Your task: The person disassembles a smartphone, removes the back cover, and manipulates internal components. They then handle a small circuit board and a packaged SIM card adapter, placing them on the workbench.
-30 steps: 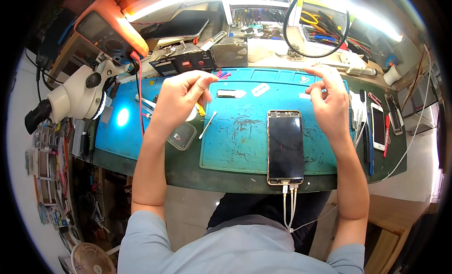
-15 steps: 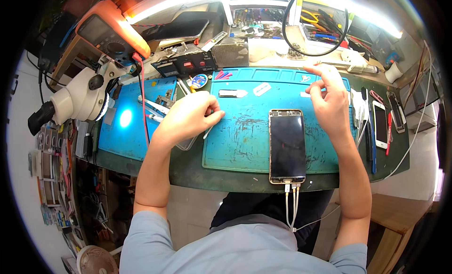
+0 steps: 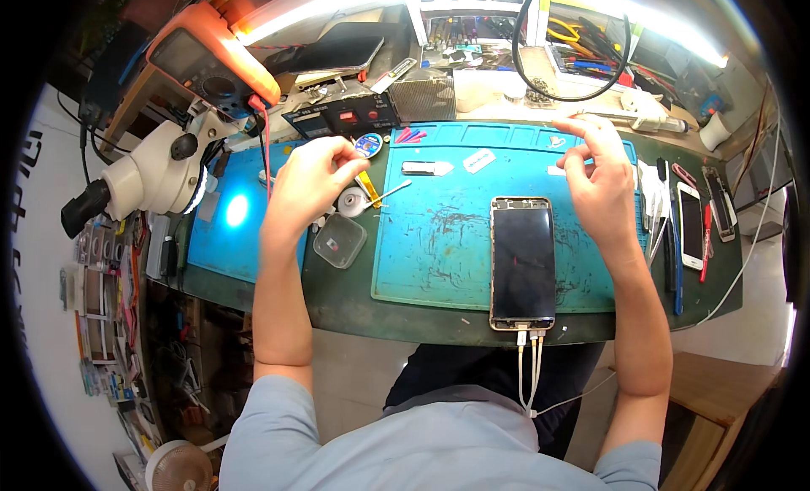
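Observation:
My left hand (image 3: 310, 180) hovers left of the main blue mat (image 3: 426, 267), fingers curled inward; anything between them is hidden. Beside it lie a round blue-labelled tin (image 3: 369, 143), a white roll (image 3: 351, 202), a yellow item (image 3: 367, 185), a white swab (image 3: 398, 186) and a clear box (image 3: 340, 240). My right hand (image 3: 593, 172) is over the mat's right side, index bent forward, other fingertips curled near the thumb; what they hold, if anything, is too small to tell. A gold-framed phone (image 3: 521, 263) with dark screen rests between my hands, white cables (image 3: 530, 364) plugged into its bottom.
A microscope (image 3: 156, 170) stands left over a lit blue mat (image 3: 211, 246). Behind are an orange multimeter (image 3: 202, 65), a black boxed instrument (image 3: 337, 116) and tool trays (image 3: 582, 61). A white phone (image 3: 690, 225) and slim tools (image 3: 675, 272) lie right.
My left hand dipped down toward the swab, then rose back up and leftward. The swab now lies higher and at a flatter slant. My right hand stayed nearly in place.

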A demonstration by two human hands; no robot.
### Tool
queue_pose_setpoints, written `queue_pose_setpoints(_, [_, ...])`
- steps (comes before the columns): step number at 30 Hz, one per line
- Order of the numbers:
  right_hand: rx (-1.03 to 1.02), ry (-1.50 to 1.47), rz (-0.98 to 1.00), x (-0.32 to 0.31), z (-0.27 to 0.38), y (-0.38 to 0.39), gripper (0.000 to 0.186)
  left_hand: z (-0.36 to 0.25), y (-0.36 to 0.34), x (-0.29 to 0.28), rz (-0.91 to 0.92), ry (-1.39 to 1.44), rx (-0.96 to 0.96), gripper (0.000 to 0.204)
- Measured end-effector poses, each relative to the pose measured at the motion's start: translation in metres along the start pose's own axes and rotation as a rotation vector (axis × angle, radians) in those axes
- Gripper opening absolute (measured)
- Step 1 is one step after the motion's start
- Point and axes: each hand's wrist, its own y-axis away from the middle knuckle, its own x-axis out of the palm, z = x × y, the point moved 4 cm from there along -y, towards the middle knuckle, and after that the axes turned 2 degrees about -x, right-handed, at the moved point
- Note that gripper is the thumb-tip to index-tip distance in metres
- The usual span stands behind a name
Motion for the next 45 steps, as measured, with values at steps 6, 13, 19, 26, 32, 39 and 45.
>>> queue_pose_setpoints(6, [0.001,0.01,0.004,0.0,0.0,0.0,0.029,0.01,0.016,-0.003,0.235,-0.224,-0.052,0.032])
queue_pose_setpoints(13, [-0.023,0.035,0.001,0.001,-0.001,0.0,0.028,0.013,0.018,0.002,0.216,-0.209,-0.001,0.04])
queue_pose_setpoints(19, [0.005,0.039,0.01,0.0,-0.001,0.0,0.027,0.012,0.014,0.001,0.289,-0.175,0.067,0.042])
queue_pose_setpoints(26, [-0.009,0.042,-0.008,0.001,-0.002,0.002,0.027,-0.007,0.024,-0.023,0.211,-0.087,0.061,0.035])
queue_pose_setpoints(32, [-0.002,0.069,0.108,-0.001,0.0,0.001,0.029,-0.037,0.02,-0.02,-0.006,0.085,0.185,0.022])
queue_pose_setpoints(39, [-0.095,-0.296,0.373,0.021,0.024,0.016,0.019,-0.084,0.037,0.027,-0.156,0.267,0.582,0.017])
queue_pose_setpoints(45, [-0.172,-0.278,0.416,0.03,0.039,0.027,0.013,-0.095,0.051,0.042,-0.264,0.168,0.894,0.029])
